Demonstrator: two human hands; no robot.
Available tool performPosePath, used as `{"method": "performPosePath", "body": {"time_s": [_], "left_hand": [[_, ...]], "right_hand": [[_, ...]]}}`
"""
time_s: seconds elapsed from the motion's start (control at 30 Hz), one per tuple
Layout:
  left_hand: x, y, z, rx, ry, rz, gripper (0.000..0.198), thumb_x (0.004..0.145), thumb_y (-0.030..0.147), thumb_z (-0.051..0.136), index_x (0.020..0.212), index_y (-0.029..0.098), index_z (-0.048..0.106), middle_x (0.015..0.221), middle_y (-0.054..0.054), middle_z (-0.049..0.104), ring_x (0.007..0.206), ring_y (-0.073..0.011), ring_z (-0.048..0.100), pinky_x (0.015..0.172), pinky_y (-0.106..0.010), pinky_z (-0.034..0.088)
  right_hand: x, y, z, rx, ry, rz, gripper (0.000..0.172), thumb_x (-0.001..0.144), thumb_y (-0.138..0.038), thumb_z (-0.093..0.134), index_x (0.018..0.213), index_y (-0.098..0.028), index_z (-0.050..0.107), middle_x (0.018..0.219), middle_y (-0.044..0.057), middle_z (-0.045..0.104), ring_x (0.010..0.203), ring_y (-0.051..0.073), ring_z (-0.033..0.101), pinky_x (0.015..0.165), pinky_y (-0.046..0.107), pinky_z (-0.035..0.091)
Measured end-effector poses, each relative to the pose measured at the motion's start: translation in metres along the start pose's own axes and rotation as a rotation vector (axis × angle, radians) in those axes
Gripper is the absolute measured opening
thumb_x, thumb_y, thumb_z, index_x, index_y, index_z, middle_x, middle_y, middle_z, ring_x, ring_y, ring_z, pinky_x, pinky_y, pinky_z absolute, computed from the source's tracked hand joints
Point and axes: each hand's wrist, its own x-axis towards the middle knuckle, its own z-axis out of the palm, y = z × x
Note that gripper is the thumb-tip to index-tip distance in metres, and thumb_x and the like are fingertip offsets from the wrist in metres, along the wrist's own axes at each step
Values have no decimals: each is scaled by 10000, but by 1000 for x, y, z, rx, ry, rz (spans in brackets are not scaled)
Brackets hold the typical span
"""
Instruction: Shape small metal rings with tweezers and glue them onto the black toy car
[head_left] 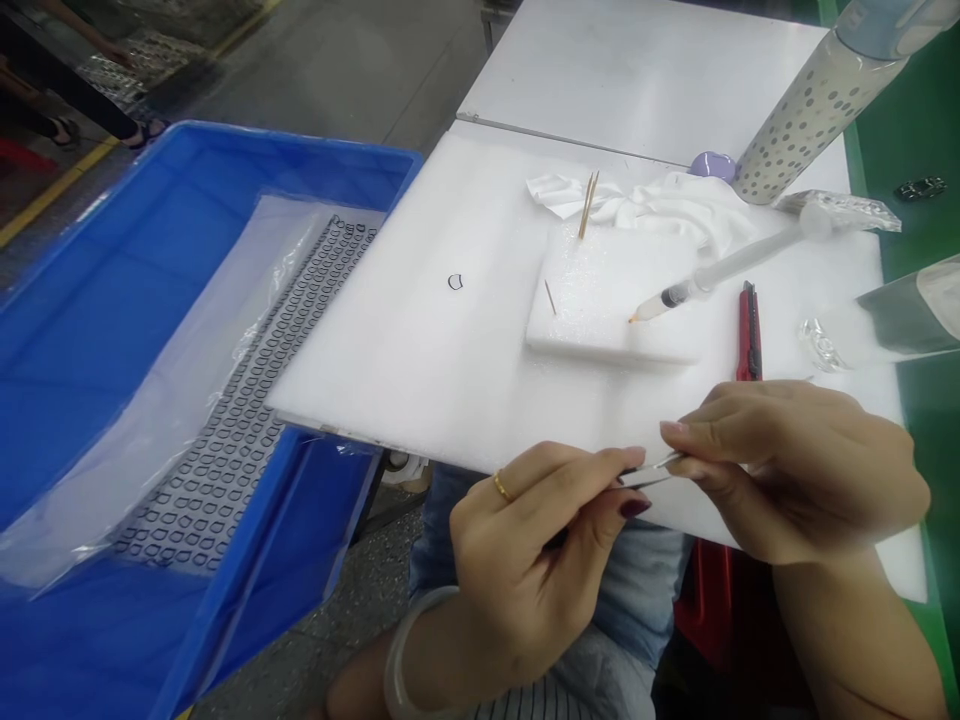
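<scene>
**Speaker A:** Figure, near edge of the foam sheet: what has the left hand got?

**Speaker B:** Its fingers curl closed around steel tweezers, held like a pen.

**Speaker A:** And the right hand?

**Speaker B:** Thumb and forefinger almost meet at the tweezer tips. Whether they hold anything there is too small to tell.

**Speaker A:** The tweezers' lie?

**Speaker B:** Long axis roughly along that edge, tips pointing right, so the right hand is nearer them.

**Speaker A:** Around them?

**Speaker B:** A small black ring rests on the sheet, a syringe lies farther in, and a blue crate sits past its left edge.
</scene>
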Motion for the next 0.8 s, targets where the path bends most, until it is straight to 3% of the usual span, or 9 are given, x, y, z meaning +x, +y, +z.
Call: {"method": "performPosePath", "body": {"time_s": [0.07,0.23,0.33,0.5,0.8], "left_hand": [[1,1,0,-18,0,-18,189,940,106,724,1111,173,767,862,26,773,592,-52,675,552,-115,586],[4,2,2,-50,2,-39,175,943,127,725,1095,197,777,828,15,769,640,-81,707,559,-141,596],[4,2,2,-51,-1,-43,180,944,133,726,1097,212,779,830,13,774,638,-91,711,554,-157,600],[3,2,2,-83,22,-56,188,934,125,738,1090,221,782,850,11,775,661,-93,709,580,-164,602],[5,2,5,-204,27,-139,108,953,222,737,1045,219,795,803,12,756,634,-90,682,558,-166,586]], "right_hand": [[-2,0,-1,-23,0,3,142,890,-104,719,792,-179,648,569,-33,602,483,100,557,420,241,444],[-11,2,-7,67,-17,248,230,983,-288,627,768,-223,670,597,5,637,493,125,592,462,269,519],[-9,2,-6,135,33,184,63,898,-162,709,872,-219,699,654,0,672,514,131,610,428,269,497],[-2,0,0,193,-39,124,101,875,-117,704,932,-197,681,656,-13,664,496,127,587,393,273,453],[-3,1,2,152,-9,88,135,874,-99,704,945,-209,670,659,-20,664,486,112,545,385,264,439]]}}
